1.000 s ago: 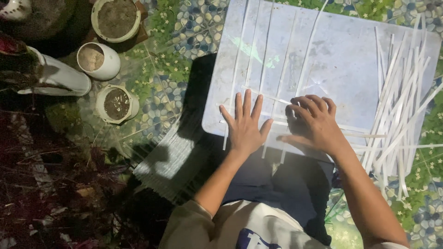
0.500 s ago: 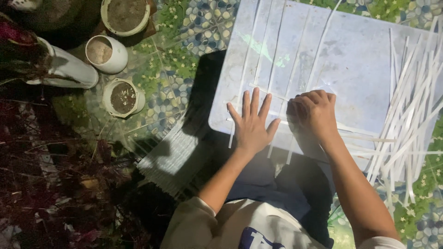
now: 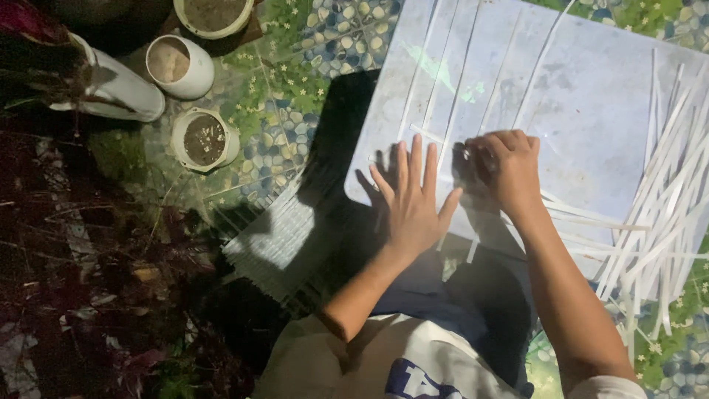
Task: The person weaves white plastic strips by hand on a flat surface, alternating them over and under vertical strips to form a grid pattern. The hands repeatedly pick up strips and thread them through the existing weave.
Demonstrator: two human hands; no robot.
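Note:
A pale board (image 3: 591,96) lies in front of me with several long white paper strips (image 3: 458,89) laid lengthwise across it. My left hand (image 3: 410,198) lies flat on the strips near the board's near edge, fingers spread. My right hand (image 3: 505,168) is beside it, fingers curled down on a crosswise white strip (image 3: 583,214) that runs out to the right. A loose heap of white strips (image 3: 665,199) lies at the board's right side.
Round plant pots with soil (image 3: 204,139) (image 3: 177,65) (image 3: 214,15) stand at the upper left on pebble-patterned ground (image 3: 295,111). A white bottle-shaped pot (image 3: 122,89) lies near dark reddish foliage (image 3: 74,281). A stack of white strips (image 3: 277,240) lies left of my knee.
My right hand has shifted slightly toward the left hand along the crosswise strip. The camera view has drifted, so the board and pots sit a little differently in frame.

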